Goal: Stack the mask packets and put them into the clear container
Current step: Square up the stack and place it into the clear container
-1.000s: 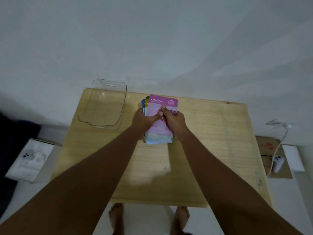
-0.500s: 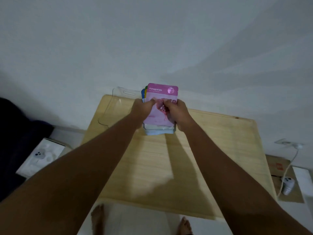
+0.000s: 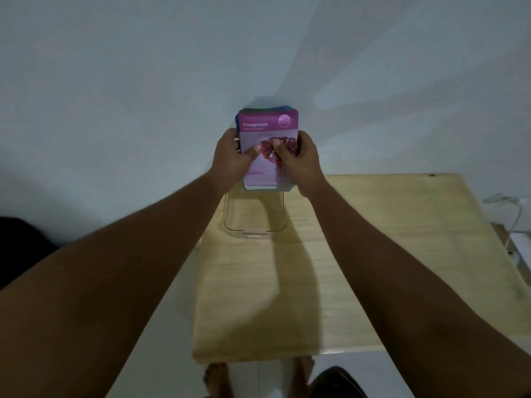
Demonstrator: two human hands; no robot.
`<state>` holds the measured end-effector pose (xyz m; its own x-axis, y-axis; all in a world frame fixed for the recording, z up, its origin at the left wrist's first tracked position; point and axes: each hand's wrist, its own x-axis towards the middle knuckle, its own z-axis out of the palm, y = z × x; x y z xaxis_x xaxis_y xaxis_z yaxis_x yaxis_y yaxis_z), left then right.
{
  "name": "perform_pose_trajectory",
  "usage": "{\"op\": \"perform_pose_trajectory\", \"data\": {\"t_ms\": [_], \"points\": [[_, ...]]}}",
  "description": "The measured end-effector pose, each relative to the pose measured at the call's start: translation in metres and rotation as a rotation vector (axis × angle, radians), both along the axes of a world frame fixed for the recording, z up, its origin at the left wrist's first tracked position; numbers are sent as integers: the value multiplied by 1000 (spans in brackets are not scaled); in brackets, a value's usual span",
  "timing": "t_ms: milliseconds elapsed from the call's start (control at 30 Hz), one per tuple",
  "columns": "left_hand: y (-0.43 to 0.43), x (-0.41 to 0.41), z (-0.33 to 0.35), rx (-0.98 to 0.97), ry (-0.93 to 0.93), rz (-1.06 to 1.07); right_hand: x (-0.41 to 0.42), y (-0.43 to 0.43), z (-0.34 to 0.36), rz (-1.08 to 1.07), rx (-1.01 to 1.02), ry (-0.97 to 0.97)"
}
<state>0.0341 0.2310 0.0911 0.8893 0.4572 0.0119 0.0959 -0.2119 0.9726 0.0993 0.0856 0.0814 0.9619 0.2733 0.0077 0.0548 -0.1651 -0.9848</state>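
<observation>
A stack of mask packets (image 3: 268, 130), topped by a pink Pomegranate packet, is held up in the air by both hands. My left hand (image 3: 230, 160) grips its left edge and my right hand (image 3: 303, 162) grips its right edge, thumbs pressed on the top packet. Blue and green packet edges show behind and under the pink one. The clear container (image 3: 254, 225) stands on the wooden table (image 3: 373, 254) just below the stack, near the table's far left corner. The stack and my hands hide the container's far end.
A white wall rises behind the table. A white cable and plug (image 3: 514, 205) lie on the floor at the right. My bare feet (image 3: 215, 380) show below the table's front edge. A dark object sits at the far left edge.
Both hands have lifted the stack off the table and carried it left, over the clear container. My head has turned left, so the table sits further right in view.
</observation>
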Motion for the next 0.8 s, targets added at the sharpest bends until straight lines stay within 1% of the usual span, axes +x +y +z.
{"op": "perform_pose_trajectory", "data": {"t_ms": [200, 333, 533, 633, 733, 800], "points": [[21, 13, -46, 105, -110, 5, 2, 20, -42, -16, 48, -118], [20, 20, -80, 196, -138, 2, 3, 19, -73, -39, -1, -154], [27, 15, -113, 259, -69, 2, 5, 18, -98, 38, -152, -241], [23, 11, -118, 337, -21, 1, 8, 18, -104, 83, -229, -261], [21, 11, -118, 338, -24, 7, 8, 19, -105, 82, -254, -271], [21, 10, -116, 326, -57, 18, 6, 19, -103, 43, -243, -294]]}}
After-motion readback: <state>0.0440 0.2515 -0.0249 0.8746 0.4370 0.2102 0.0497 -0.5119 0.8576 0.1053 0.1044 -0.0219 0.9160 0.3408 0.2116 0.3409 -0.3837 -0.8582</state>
